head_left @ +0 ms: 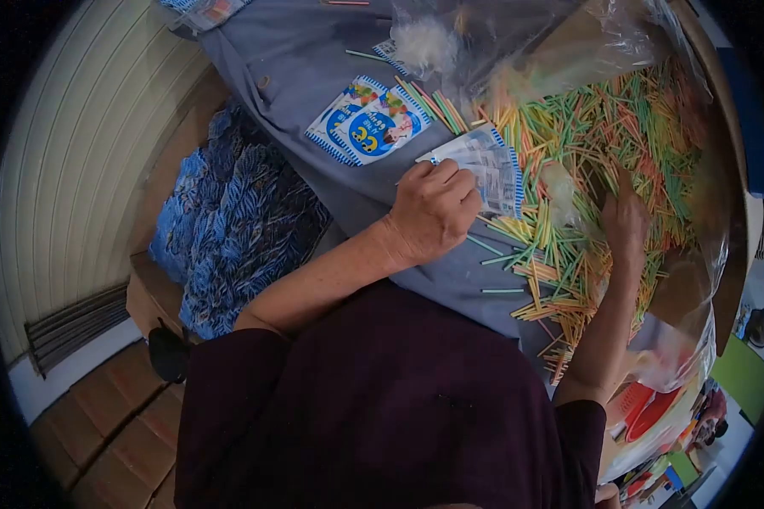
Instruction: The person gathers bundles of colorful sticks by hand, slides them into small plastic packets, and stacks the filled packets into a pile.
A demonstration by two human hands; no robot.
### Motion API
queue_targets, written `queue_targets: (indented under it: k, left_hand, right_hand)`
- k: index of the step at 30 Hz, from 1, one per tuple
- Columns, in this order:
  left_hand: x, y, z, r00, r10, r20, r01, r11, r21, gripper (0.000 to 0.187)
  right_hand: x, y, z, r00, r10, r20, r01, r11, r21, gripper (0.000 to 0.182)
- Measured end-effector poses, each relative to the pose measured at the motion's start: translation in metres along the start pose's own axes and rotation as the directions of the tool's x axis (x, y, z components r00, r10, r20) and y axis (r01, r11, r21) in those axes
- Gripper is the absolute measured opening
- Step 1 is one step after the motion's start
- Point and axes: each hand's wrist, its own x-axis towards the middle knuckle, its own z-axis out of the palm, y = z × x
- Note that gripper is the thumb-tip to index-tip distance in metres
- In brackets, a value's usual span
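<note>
My left hand [437, 208] is closed at the near left edge of a fan of clear packets [497, 174] with blue striped borders; what its fingers grip is hidden. My right hand [626, 222] reaches into a big heap of thin coloured sticks [560, 229], yellow, green, orange and pink. Its fingertips are down among the sticks, so their hold cannot be made out. Beyond my left hand, printed blue and white packets [382, 133] overlap on the grey cloth [289, 64]. Several loose sticks [440, 109] lie between those packets and the heap.
Clear plastic sheeting [569, 64] covers part of the heap's far side. A cardboard box at the left holds many dark blue striped packets [238, 220]. Brown cartons [115, 407] stand lower left. At the lower right are a red basket [649, 411] and a distant person [711, 420].
</note>
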Motion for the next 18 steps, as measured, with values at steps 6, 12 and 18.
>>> queue_targets:
  k: [6, 12, 18]
  left_hand:
    - [0.012, 0.013, -0.008, 0.997, -0.080, -0.018, 0.081, 0.995, 0.060, 0.006]
    - [0.013, 0.001, -0.012, 0.996, -0.089, -0.029, 0.087, 0.994, -0.059, 0.015]
    - [0.002, -0.003, -0.007, 0.997, -0.073, 0.033, 0.075, 0.996, -0.042, 0.022]
  right_hand:
    - [0.014, -0.003, 0.011, 0.994, -0.113, -0.004, 0.110, 0.979, -0.173, 0.050]
    - [0.012, 0.008, 0.004, 0.989, -0.076, -0.123, 0.082, 0.996, 0.044, 0.036]
    - [0.014, -0.006, -0.003, 0.928, 0.230, -0.293, 0.189, 0.388, 0.902, 0.014]
